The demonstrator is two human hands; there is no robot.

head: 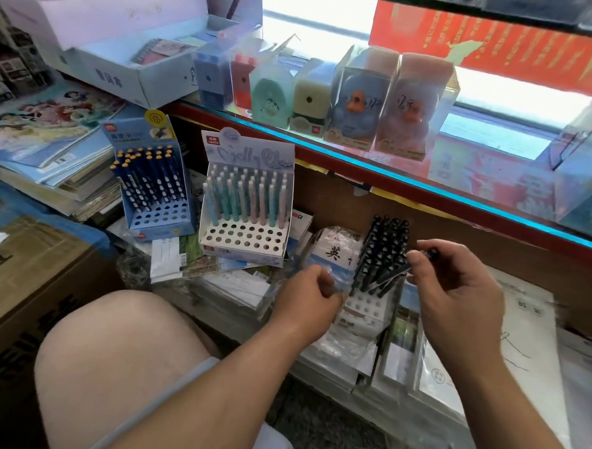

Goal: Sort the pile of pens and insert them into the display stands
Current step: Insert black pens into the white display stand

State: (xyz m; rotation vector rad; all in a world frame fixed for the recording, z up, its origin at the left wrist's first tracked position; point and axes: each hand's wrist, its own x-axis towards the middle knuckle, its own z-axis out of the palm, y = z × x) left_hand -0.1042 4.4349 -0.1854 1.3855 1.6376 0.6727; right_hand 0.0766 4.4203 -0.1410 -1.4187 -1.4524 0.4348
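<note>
A white display stand (365,310) with rows of holes stands before me, its back rows filled with dark pens (384,253). My right hand (456,287) pinches one dark pen (398,269) that slants down toward the stand. My left hand (313,294) grips a crumpled clear plastic wrapper (338,283) just left of the stand. Further left stand a white stand of pastel pens (244,235) and a blue stand of navy dotted pens (158,213), each with empty front holes.
Packs of notebooks in plastic (331,250) lie under and around the stands. A glass counter edge (393,174) with boxed sharpeners (359,100) runs above. Stacked books (51,163) and a cardboard box (27,279) are at left. My bare knee (116,362) is below.
</note>
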